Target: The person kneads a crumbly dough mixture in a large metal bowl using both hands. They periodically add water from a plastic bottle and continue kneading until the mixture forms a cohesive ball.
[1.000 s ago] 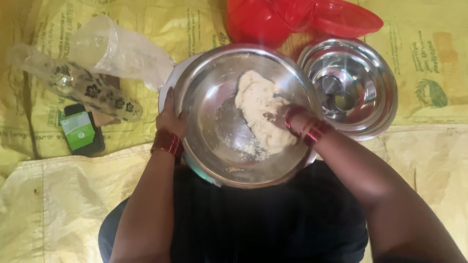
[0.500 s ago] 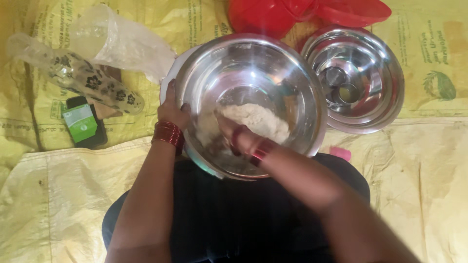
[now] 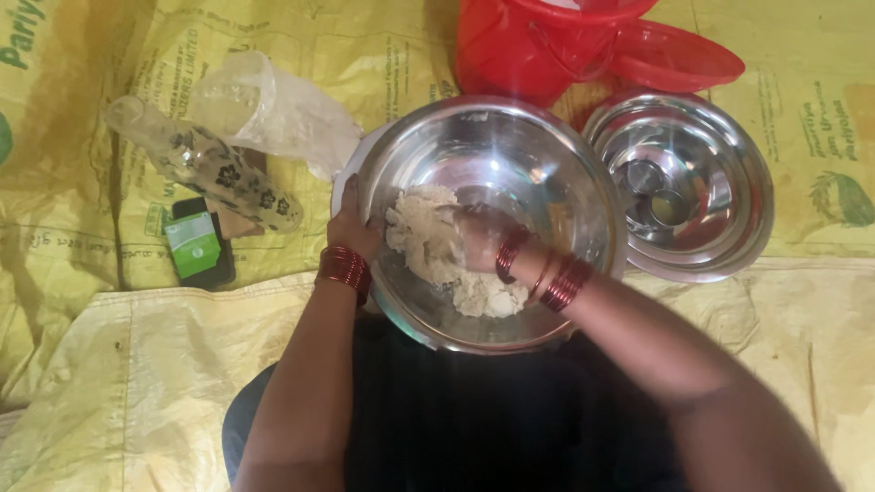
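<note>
A large steel bowl (image 3: 538, 155) sits in front of me, with a pale lump of dough (image 3: 428, 246) in its bottom. My left hand (image 3: 354, 228) grips the bowl's left rim, red bangles on the wrist. My right hand (image 3: 474, 239) is inside the bowl, pressed into the dough, fingers partly buried; red bangles ring that wrist too.
A second steel bowl (image 3: 720, 228) with small steel pieces inside stands to the right. A red bucket (image 3: 529, 46) and red lid (image 3: 674, 55) are behind. At left lie a flowered clear bottle (image 3: 205, 164), a plastic bag (image 3: 273, 114) and a phone (image 3: 199, 246) on yellow sacking.
My right hand has moved from the bowl's right side across to the left middle, pushing the dough leftward. The left hand has stayed on the rim.
</note>
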